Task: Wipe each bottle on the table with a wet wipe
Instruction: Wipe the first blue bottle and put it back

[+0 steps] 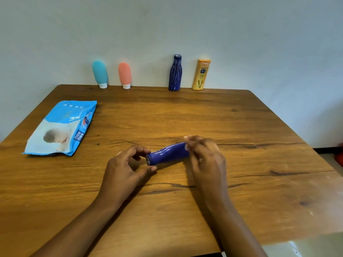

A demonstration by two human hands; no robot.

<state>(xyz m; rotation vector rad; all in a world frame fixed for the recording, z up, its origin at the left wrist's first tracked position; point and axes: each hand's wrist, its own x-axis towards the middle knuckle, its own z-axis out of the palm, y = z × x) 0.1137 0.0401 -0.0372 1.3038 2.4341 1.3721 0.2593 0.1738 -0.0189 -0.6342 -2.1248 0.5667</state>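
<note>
Glossy dark-blue plastic bottle (168, 154) is held sideways over brown wooden table (241, 127) centre — cap end pinched by left hand (128, 164) to steady it, base clasped in blurred right hand (204, 156), prob. for wiping.

The lying bottle (168, 154) rests on the table (241, 127) between the two hands; the left hand (126, 167) pinches its cap end, fingers (137, 148) behind and thumb in front; the right hand (206, 156) grips its base end. The wipe pack (61, 128) lies left of the left fingers, farther back. Well behind the fingers, at the table's far edge against the wall (185, 25), stand from left to right: outer tube (100, 74); inner tube (125, 75); necked bottle (175, 73); end bottle (201, 75).
</note>
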